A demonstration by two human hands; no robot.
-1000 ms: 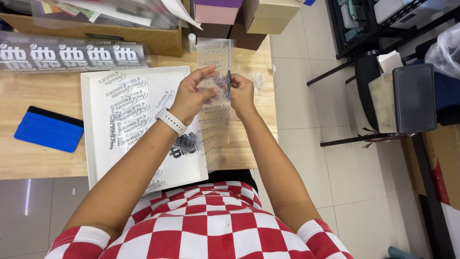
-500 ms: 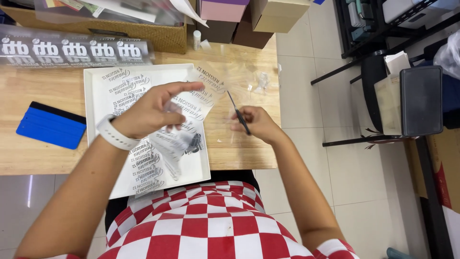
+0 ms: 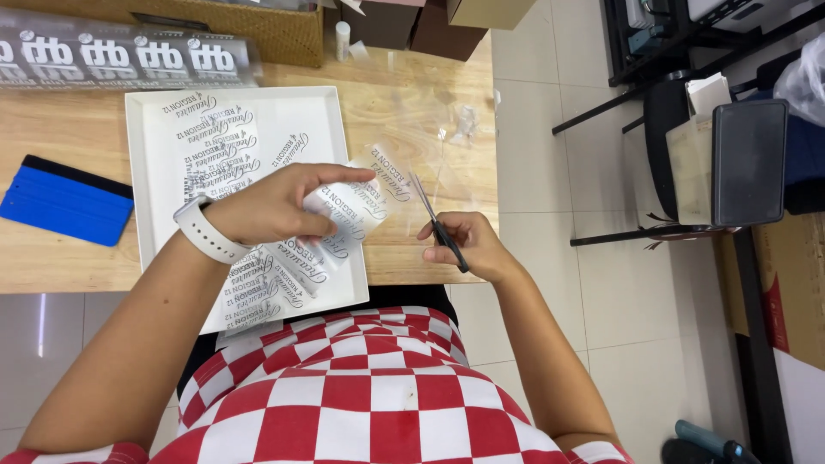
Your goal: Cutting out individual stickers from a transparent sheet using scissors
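1. Head view, left hand (image 3: 275,202): wore a white wristband (image 3: 204,230); lay palm down, forefinger stretched toward the right, fingers pressed on a clear printed film sheet (image 3: 357,206). It held the sheet flat rather than gripping it.
2. Head view, clear printed film sheet: bore black script lettering; lay partly over the right rim of the white tray (image 3: 146,120) and partly on the wooden table (image 3: 77,137), close to the table's front edge.
3. Head view, right hand (image 3: 468,245): closed around a slim dark tool (image 3: 434,223), apparently tweezers or a pick, the kind not certain. The tip pointed up and to the left, ending just beside the right edge of the film sheet; contact could not be told.
4. Head view, white tray: square, sat at the middle of the table, its near corner overhanging the front edge; held further lettered film pieces (image 3: 215,146).
5. Head view, blue squeegee (image 3: 64,202): lay flat near the table's left edge, well apart from both hands.
6. Head view, printed transparent strip (image 3: 120,56): ran along the table's back edge, left side.
7. Head view, crumpled clear scrap (image 3: 464,120): rested near the table's right edge.
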